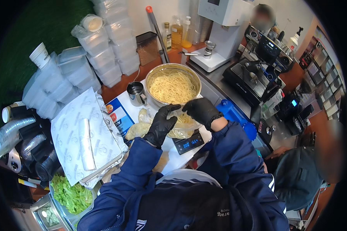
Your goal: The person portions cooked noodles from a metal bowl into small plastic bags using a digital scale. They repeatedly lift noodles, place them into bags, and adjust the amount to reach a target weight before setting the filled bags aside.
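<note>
A clear plastic bag of noodles (182,133) rests on a black digital scale (188,144) with a lit display. Around the bag's upper part are both of my hands, in black gloves. My left hand (162,124) is at its left side, thumb and forefinger apart; whether they grip the film is unclear. My right hand (201,112) is at the upper right edge, fingers curled down, with its grip hidden. Just beyond stands a steel bowl (199,86) full of cooked noodles (173,86). Left of my left hand lie filled plastic bags (137,130).
A steel pitcher (136,93) stands beside the bowl. Printed paper sheets (66,135) are stacked at left, above a tub of lettuce (70,192). Wrapped plastic containers (101,57) rise behind. At right are a blue jug (234,114), an espresso machine (248,78) and another person (295,176).
</note>
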Tool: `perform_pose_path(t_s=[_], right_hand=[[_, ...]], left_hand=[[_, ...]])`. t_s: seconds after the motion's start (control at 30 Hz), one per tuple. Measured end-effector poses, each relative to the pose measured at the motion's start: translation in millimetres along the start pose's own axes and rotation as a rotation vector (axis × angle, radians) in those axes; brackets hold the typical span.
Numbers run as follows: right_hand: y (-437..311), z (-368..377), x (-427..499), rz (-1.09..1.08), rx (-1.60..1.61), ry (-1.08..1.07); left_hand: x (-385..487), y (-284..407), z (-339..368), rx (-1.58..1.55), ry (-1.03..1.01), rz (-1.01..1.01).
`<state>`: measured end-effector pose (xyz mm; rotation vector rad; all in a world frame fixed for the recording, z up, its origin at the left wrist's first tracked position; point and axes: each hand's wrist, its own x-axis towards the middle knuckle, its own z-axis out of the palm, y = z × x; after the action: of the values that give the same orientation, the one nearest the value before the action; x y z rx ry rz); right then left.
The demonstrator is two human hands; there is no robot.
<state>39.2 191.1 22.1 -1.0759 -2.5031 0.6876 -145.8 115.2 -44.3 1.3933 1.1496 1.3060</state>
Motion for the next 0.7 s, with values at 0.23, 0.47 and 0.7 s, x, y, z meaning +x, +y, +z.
perform_pose_path(t_s=[0.23,0.47,0.7], right_hand=[[-28.1,-36.2,-7.4,0.026,0.259,0.206],[-28.8,-48.0,-17.0,0.079,0.309,0.190],[-37.9,-49.3,-20.8,0.074,0.324,0.177]], left_hand=[[-15.8,42.4,-10.8,0.129,0.149,-0.008],[-21.8,76.8,-25.2,0.006,0.253,-0.005],[-21.2,73.1,-32.9,0.022,0.283,-0.068]])
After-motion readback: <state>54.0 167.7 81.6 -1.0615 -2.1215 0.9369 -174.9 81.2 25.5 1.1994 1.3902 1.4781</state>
